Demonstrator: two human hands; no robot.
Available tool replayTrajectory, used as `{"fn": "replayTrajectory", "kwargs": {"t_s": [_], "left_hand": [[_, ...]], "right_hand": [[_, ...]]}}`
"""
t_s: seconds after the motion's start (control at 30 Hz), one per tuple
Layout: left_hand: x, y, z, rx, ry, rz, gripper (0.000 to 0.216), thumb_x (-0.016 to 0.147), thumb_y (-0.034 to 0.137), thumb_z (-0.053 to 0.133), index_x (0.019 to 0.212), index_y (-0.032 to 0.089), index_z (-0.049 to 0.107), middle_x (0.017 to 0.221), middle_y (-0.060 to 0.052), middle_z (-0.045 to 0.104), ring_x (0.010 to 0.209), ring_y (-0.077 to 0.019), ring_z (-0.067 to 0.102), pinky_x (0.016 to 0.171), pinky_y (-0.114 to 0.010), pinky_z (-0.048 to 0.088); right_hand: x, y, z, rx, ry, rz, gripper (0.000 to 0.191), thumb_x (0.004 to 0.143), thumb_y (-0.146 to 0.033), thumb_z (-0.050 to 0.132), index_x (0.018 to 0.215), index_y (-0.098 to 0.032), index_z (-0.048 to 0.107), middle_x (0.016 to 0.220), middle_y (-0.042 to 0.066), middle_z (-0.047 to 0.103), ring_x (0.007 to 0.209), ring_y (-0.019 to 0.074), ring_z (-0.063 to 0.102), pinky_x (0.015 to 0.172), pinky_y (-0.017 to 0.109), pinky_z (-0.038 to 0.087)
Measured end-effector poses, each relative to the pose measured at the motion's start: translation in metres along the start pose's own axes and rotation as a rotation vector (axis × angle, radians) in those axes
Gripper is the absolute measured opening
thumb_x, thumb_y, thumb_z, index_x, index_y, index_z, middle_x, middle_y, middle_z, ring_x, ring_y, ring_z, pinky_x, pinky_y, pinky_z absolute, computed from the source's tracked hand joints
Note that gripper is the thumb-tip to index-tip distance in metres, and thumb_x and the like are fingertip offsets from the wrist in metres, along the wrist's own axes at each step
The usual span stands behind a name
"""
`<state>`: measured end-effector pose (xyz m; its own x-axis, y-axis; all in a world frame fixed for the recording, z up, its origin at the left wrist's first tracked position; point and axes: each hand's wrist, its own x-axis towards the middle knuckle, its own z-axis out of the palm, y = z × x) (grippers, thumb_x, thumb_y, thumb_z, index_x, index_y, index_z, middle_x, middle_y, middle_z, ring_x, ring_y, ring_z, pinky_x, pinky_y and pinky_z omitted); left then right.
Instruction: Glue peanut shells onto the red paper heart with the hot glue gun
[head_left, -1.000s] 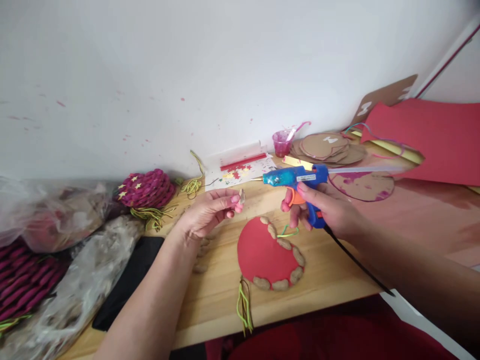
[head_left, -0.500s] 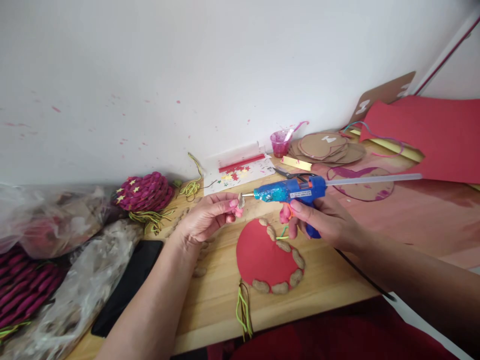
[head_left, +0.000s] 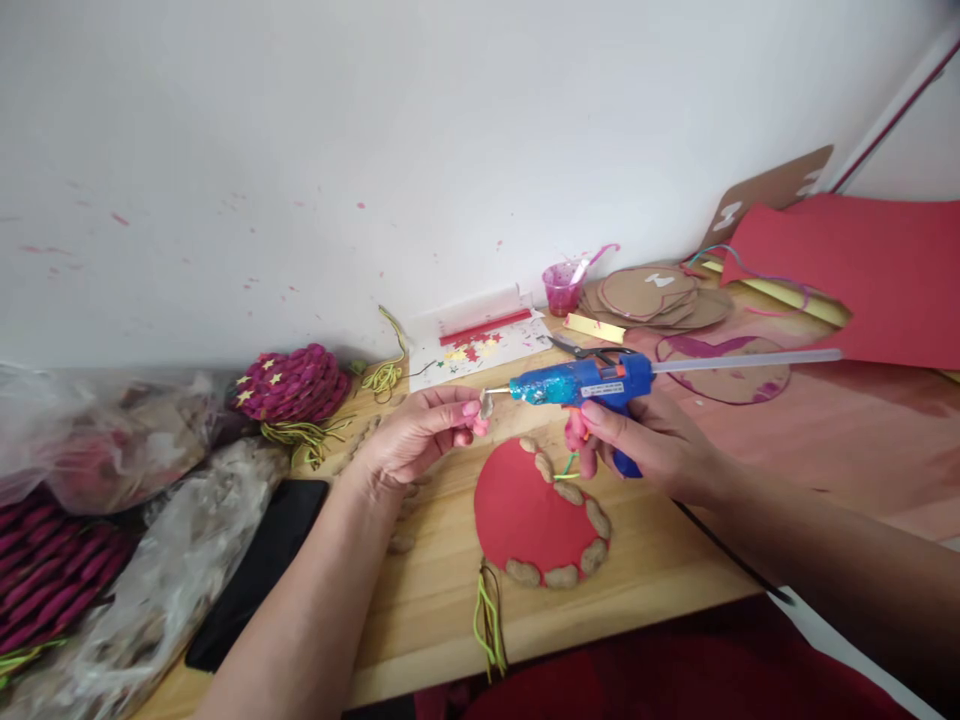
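My right hand [head_left: 637, 435] grips a blue hot glue gun [head_left: 570, 385], a finger at its orange trigger and a clear glue stick [head_left: 750, 360] jutting from the back. Pinched in the fingertips of my left hand [head_left: 427, 430] is a small brown peanut shell [head_left: 487, 405], right at the metal nozzle. Below both hands a red disc [head_left: 517, 510] lies on the wooden table [head_left: 637, 580]. Several peanuts [head_left: 568, 492] line its right and lower edge. Yellow-green yarn strands [head_left: 489, 625] hang at the disc's lower left.
Left stand a plum woven piece [head_left: 300, 385] with stars, plastic bags [head_left: 202, 530] and a black flat object [head_left: 259, 575]. Behind are scissors [head_left: 592, 352], a cup of pink paint [head_left: 562, 290] and cardboard discs [head_left: 645, 295]. Red sheets [head_left: 885, 280] lie right. The gun's cord [head_left: 731, 550] trails toward me.
Almost nothing differs. The view has shifted slightly; the nozzle stays at the peanut shell, and both hands keep their grips.
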<state>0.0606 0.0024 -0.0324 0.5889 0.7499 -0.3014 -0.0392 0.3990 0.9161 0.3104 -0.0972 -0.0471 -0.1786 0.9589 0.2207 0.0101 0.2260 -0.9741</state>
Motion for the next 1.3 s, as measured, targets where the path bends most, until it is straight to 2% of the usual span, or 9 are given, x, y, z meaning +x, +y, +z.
{"fn": "replayTrajectory", "kwargs": {"t_s": [0.67, 1.07, 1.3], "left_hand": [[-0.0005, -0.0009, -0.0019, 0.006, -0.016, -0.003, 0.033, 0.063, 0.032, 0.095, 0.077, 0.01, 0.075, 0.07, -0.006, 0.071, 0.06, -0.0087, 0.061, 0.056, -0.017, 0.046], [-0.0005, 0.0004, -0.0005, 0.011, -0.029, 0.004, 0.034, 0.062, 0.033, 0.095, 0.077, 0.009, 0.076, 0.07, -0.005, 0.07, 0.06, -0.0082, 0.06, 0.056, -0.017, 0.045], [0.0001, 0.0002, -0.0015, 0.007, -0.019, 0.016, 0.034, 0.062, 0.033, 0.095, 0.076, 0.009, 0.075, 0.07, -0.006, 0.07, 0.059, -0.0087, 0.06, 0.055, -0.017, 0.045]], "right_hand": [[0.0001, -0.0015, 0.0011, -0.004, 0.019, 0.014, 0.041, 0.098, -0.055, 0.06, 0.079, -0.018, 0.059, 0.074, 0.001, 0.063, 0.052, 0.0117, 0.067, 0.042, 0.022, 0.041], [0.0023, -0.0008, 0.0004, -0.019, 0.014, 0.028, 0.041, 0.098, -0.054, 0.06, 0.078, -0.018, 0.059, 0.074, 0.001, 0.063, 0.053, 0.0122, 0.067, 0.049, 0.025, 0.048], [0.0008, -0.0016, -0.0006, -0.029, 0.014, 0.026, 0.043, 0.098, -0.055, 0.059, 0.076, -0.018, 0.058, 0.072, 0.001, 0.063, 0.053, 0.0121, 0.067, 0.049, 0.025, 0.048]]}}
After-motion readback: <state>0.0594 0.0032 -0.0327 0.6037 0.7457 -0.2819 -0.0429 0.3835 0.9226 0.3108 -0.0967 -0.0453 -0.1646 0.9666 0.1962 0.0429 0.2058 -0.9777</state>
